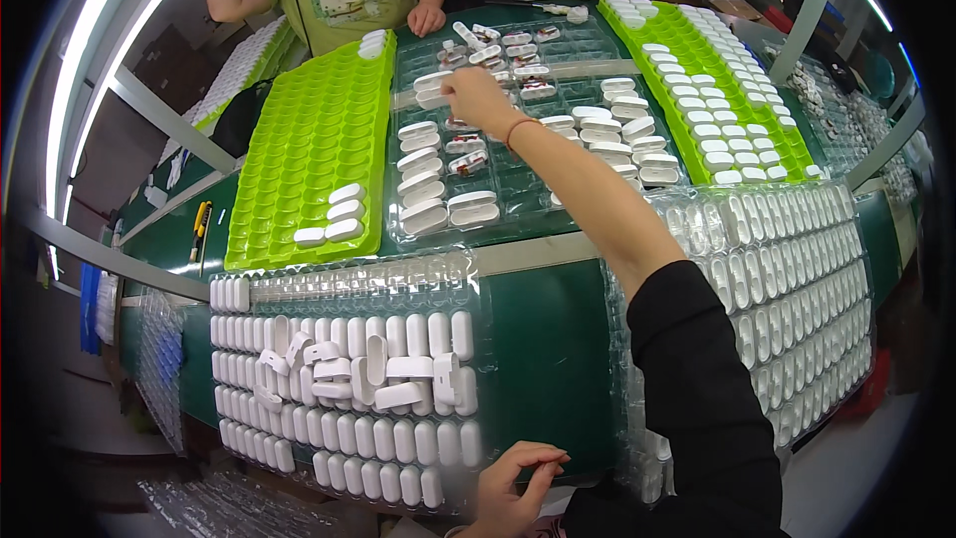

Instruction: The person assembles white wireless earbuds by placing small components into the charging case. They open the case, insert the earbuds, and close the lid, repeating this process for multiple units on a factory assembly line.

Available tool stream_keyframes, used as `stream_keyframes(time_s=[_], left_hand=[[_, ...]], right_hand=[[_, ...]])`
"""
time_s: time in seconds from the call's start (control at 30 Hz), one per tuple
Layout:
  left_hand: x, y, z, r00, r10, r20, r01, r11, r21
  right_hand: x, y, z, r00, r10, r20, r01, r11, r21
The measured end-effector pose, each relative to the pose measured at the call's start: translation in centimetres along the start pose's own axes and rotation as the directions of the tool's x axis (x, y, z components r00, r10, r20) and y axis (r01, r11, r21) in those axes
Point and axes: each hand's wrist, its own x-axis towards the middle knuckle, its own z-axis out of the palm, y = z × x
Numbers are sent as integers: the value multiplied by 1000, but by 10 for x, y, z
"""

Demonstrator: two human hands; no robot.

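White, glossy plastic makes up the rounded, elongated case [428, 96] at the fingertips of the right hand [468, 98], near the upper left of the clear compartment tray [590, 48]. It looks light, stiff and rather slippery, so its long sides probably offer the surest hold, with a gentle pinch, as any hinge could be delicate. Those fingers are bent close to the case, but whether they grip it cannot be told. Similar open cases [472, 209] lie lower in that tray. To its left sits a lime-green tray [309, 130], mostly bare. Nearer, loose white shells [402, 396] lie over filled rows, and beside them the left hand [513, 493] has thumb and fingers drawn together, its contents, if any, unclear.
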Motion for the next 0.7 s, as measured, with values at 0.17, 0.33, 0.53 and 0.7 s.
stream_keyframes(time_s=[0.17, 0.33, 0.53, 0.7], left_hand=[[-11, 2, -19, 998, -30, -59, 31, 999, 28], [-10, -4, -32, 995, -11, -103, 13, 1000, 19], [-9, 1, -37, 991, -16, -132, 22, 999, 44], [-10, 16, -86, 926, 333, -179, -176, 799, 576]], right_hand=[[6, -14, 54, 987, 11, 157, 11, 990, -143], [4, -11, 52, 976, 51, 210, -20, 989, -145], [0, -7, 5, 985, 50, 164, -46, 999, -27], [-37, -43, -93, 917, -114, 382, 86, 992, 89]])
